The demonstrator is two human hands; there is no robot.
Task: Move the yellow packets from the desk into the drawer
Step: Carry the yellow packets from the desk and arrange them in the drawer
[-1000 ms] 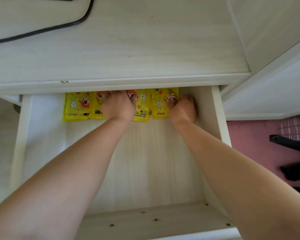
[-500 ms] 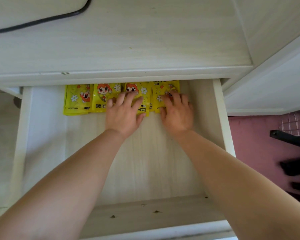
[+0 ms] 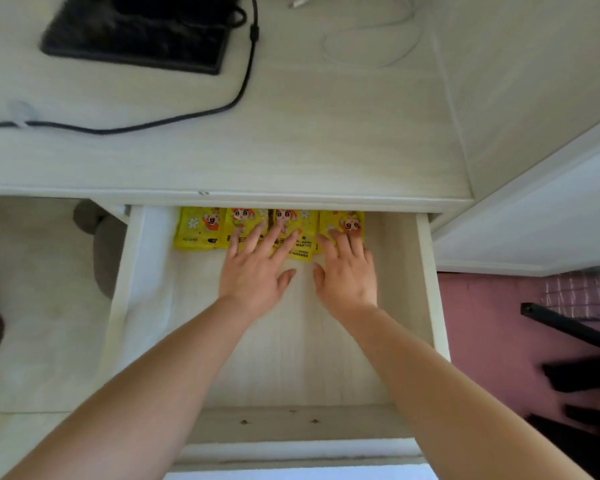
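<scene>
Pale wood surface (image 3: 326,143) up top, just a black cable (image 3: 253,31) on it, no packets that I can see. Four packets (image 3: 201,226) sit in a row at the drawer's (image 3: 426,289) back. Left hand (image 3: 253,275) and right hand (image 3: 349,278) lie flat, fingers straight, tips on the packets, probably squaring the row so it stays neat.

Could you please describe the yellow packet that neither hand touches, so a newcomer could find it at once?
Look in the open pale wooden drawer under the desk, along its back, where yellow cartoon-printed packets lie in a row. The one meant is the leftmost yellow packet: the left hand and right hand rest their fingers on its neighbours, while it alone lies uncovered.
</scene>
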